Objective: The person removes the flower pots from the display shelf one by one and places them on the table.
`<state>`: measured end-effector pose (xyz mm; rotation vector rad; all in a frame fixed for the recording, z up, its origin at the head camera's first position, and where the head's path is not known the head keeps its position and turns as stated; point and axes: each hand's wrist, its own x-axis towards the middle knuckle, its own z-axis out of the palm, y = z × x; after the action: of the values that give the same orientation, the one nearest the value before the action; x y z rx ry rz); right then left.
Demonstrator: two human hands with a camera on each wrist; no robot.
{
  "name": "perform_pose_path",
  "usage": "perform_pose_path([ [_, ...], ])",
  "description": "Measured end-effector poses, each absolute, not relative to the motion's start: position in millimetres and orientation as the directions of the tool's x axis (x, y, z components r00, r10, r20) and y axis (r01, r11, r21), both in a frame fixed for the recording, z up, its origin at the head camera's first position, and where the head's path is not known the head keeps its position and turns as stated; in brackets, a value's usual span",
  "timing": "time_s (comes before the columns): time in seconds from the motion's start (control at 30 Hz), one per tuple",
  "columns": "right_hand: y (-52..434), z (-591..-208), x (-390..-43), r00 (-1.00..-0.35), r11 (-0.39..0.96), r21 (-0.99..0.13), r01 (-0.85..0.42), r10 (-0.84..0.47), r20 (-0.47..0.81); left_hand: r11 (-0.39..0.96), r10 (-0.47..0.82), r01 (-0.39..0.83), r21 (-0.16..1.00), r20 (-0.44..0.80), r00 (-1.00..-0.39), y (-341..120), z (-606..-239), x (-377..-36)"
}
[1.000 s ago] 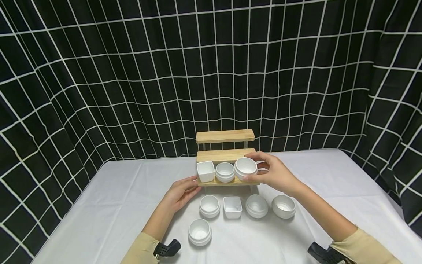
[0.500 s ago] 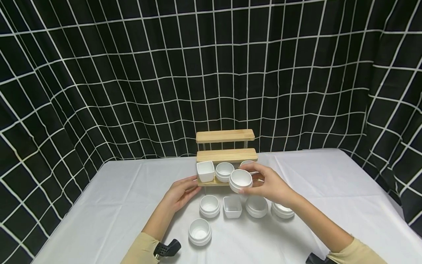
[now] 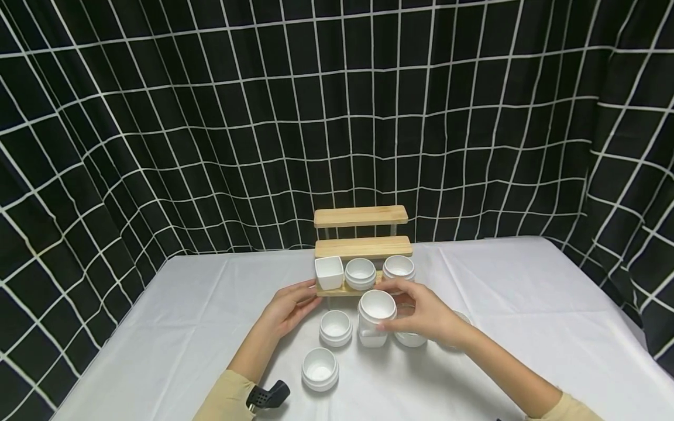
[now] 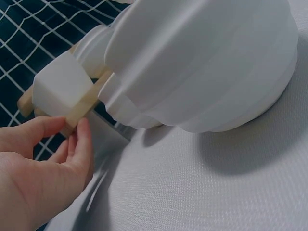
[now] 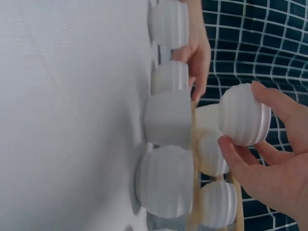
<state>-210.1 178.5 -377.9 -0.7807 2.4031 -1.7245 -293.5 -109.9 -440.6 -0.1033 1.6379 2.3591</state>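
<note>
My left hand (image 3: 289, 307) pinches the left end of the bottom shelf of a three-tier wooden stand (image 3: 363, 248); the left wrist view shows thumb and fingers on the shelf edge (image 4: 85, 106). A small round white bowl (image 3: 377, 307) is held by my right hand (image 3: 432, 313) between thumb and fingers, upright and raised in front of the stand. In the head view it overlaps a square white bowl (image 3: 372, 340) on the table. Along the bottom shelf sit a square white bowl (image 3: 329, 273), a round one (image 3: 360, 275) and another round one (image 3: 398, 266).
On the white cloth (image 3: 200, 339) before the stand are round white bowls, one (image 3: 335, 328) near my left hand and one (image 3: 320, 369) closer to me. Two more, partly hidden, lie below my right hand. A black gridded curtain (image 3: 368, 117) hangs behind the table.
My right hand has carried the round bowl down and left from the right end of the bottom shelf, uncovering the round bowl that stands there. My left hand has stayed put.
</note>
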Motion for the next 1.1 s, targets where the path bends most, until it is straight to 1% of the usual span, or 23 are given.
perform_pose_path([
  [0.1, 176.3, -379.8, -207.1, -0.863, 0.232, -0.909, -0.345, -0.46, 0.21, -0.326, 0.178, -0.252, 0.911, -0.203, -0.963, -109.2, -439.6, -293.0],
  [0.33, 173.3, -385.7, -204.9, -0.849, 0.249, -0.896, -0.367, -0.484, 0.213, -0.326, 0.178, -0.266, 0.907, -0.217, -0.96, -108.4, -439.7, -295.2],
  [0.63, 170.1, -393.8, -202.7, -0.833, 0.252, -0.893, -0.373, -0.516, 0.202, -0.331, 0.172, -0.248, 0.91, -0.2, -0.965, -109.3, -442.1, -295.9],
  [0.87, 168.3, -396.2, -198.6, -0.816, 0.267, -0.884, -0.383, -0.546, 0.189, -0.33, 0.174, -0.265, 0.906, -0.217, -0.96, -109.3, -442.2, -295.7],
  [1.1, 167.9, -399.2, -196.1, -0.811, 0.268, -0.889, -0.371, -0.56, 0.17, -0.345, 0.176, -0.248, 0.906, -0.197, -0.964, -109.7, -442.0, -294.5],
])
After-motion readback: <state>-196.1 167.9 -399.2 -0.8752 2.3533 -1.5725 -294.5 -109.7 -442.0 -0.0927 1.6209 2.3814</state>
